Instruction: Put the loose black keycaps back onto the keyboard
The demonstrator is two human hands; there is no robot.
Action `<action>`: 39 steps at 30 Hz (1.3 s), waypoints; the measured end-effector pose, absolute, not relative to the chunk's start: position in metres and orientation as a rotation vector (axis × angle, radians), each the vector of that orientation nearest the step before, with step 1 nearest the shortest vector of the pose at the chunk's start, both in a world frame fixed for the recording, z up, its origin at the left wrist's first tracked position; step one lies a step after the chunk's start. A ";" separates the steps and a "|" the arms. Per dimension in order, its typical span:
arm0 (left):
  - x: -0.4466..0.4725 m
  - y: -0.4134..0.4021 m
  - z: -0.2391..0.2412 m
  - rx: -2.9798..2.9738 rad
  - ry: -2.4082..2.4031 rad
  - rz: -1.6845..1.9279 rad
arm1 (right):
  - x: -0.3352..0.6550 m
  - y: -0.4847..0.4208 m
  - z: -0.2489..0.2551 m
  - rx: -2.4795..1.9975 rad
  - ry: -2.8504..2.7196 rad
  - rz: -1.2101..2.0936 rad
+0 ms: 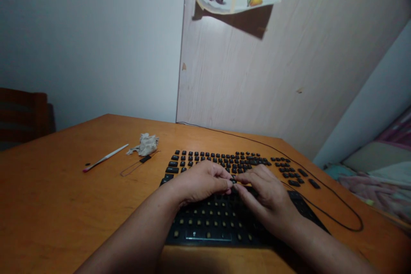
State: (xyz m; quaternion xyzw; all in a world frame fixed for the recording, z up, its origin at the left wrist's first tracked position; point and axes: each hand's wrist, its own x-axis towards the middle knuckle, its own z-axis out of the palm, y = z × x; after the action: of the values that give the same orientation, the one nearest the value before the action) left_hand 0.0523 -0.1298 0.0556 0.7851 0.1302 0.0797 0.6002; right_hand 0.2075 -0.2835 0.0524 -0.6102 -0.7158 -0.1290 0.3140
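Observation:
A black keyboard (205,222) lies on the orange wooden table (64,205) with its keycaps off and bare switch stems showing. Several loose black keycaps (224,159) lie in rows on the table just behind it. My left hand (199,182) and my right hand (269,192) meet over the keyboard's upper middle. The fingertips of both are pinched on one small black keycap (233,180). Both forearms reach in from the bottom edge and hide part of the keyboard.
Left of the keycaps lie a crumpled tissue (145,144), a wire keycap puller (138,165) and a thin white stick with a red tip (104,158). The keyboard cable (330,197) loops at the right. A chair (22,115) stands far left, bedding (379,171) at the right.

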 end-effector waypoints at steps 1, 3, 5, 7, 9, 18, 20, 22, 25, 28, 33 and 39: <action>0.052 -0.130 0.056 1.828 0.309 0.193 | 0.211 -0.284 0.054 -1.621 -1.854 -0.315; 0.051 -0.128 0.057 1.847 0.336 0.229 | 0.222 -0.284 0.057 -1.666 -1.762 -0.242; 0.051 -0.125 0.056 1.870 0.367 0.271 | 0.235 -0.283 0.059 -1.732 -1.686 -0.134; 0.050 -0.121 0.055 1.890 0.390 0.305 | 0.249 -0.282 0.058 -1.775 -1.654 -0.026; 0.050 -0.118 0.054 1.898 0.406 0.336 | 0.260 -0.281 0.054 -1.801 -1.655 0.059; 0.050 -0.118 0.059 2.014 0.480 0.358 | 0.273 -0.278 0.037 -1.847 -1.697 0.240; 0.051 -0.117 0.058 2.032 0.497 0.358 | 0.273 -0.278 0.035 -1.852 -1.715 0.243; 0.053 -0.116 0.057 2.049 0.509 0.365 | 0.274 -0.278 0.032 -1.861 -1.715 0.249; 0.055 -0.116 0.056 2.095 0.509 0.372 | 0.275 -0.278 0.028 -1.873 -1.717 0.268; 0.055 -0.117 0.057 2.160 0.502 0.356 | 0.276 -0.278 0.027 -1.877 -1.747 0.271; 0.054 -0.119 0.058 2.246 0.509 0.344 | 0.277 -0.277 0.027 -1.877 -1.767 0.262; 0.053 -0.121 0.055 2.317 0.446 0.341 | 0.275 -0.276 0.029 -1.881 -1.790 0.254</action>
State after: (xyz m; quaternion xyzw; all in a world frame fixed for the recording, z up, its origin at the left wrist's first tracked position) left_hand 0.0526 -0.1207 0.0548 0.9030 0.1736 0.1328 0.3698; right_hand 0.2749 -0.2764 0.0286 -0.6956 -0.6618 0.0940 0.2632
